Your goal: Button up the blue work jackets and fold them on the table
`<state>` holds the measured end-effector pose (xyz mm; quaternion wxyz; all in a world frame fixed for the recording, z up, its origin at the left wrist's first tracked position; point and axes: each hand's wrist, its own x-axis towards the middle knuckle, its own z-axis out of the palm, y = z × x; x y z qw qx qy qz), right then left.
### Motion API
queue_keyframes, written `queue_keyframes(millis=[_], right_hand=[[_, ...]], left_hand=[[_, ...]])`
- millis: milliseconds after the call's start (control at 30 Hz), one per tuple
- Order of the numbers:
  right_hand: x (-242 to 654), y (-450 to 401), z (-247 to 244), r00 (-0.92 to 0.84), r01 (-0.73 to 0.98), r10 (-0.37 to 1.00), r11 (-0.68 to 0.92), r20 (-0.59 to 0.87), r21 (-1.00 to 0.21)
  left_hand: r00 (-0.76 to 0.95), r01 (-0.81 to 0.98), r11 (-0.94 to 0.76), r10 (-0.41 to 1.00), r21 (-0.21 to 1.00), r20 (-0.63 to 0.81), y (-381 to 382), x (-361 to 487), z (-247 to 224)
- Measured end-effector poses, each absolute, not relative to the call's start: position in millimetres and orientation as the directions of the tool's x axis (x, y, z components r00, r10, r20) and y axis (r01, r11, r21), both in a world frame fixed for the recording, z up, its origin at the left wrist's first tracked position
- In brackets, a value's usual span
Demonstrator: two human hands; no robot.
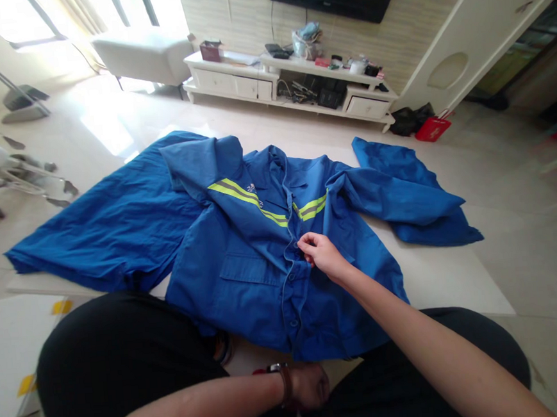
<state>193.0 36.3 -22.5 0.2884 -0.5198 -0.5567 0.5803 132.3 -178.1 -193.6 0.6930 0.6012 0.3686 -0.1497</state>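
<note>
Left hand curls closed; right hand pinches the jacket by its front edge, tabletop showing rightward.

On the pale tabletop lie a blue jacket and, partly beneath its sleeves, more blue cloth.

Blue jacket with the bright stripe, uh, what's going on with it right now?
A seated person's right hand pinches the front edge of the blue jacket, just below its yellow stripe. The left hand is low between the knees, below the hem; whether it holds anything is unclear. The jacket lies front up across a white tabletop, with more blue cloth to its left and right.
</note>
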Motion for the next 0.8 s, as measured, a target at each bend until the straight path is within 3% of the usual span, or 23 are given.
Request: queue_keyframes(millis=[100, 200, 467, 667, 800], right_hand=[[192, 36, -22, -0.296, 0.245, 0.913, -0.214, -0.283, -0.946], [191, 36, -21, -0.293, 0.243, 0.914, -0.214, -0.282, -0.946], [191, 36, -21, -0.288, 0.25, 0.914, -0.214, -0.284, -0.944], [192, 37, -23, -0.3, 0.265, 0.909, -0.211, -0.288, -0.941], [192, 37, -24, -0.296, 0.265, 0.912, -0.208, -0.284, -0.942]], left_hand=[[0.739, 0.647, 0.272, 0.007, 0.713, -0.674, -162, 127, -193], [0.741, 0.654, 0.276, -0.047, 0.705, -0.669, -160, 125, -194], [0.741, 0.621, 0.311, 0.068, 0.72, -0.668, -170, 125, -205], [0.435, 0.731, 0.365, 0.402, 0.577, -0.806, -187, 128, -192], [0.326, 0.733, 0.406, 0.495, 0.546, -0.806, -214, 134, -181]])
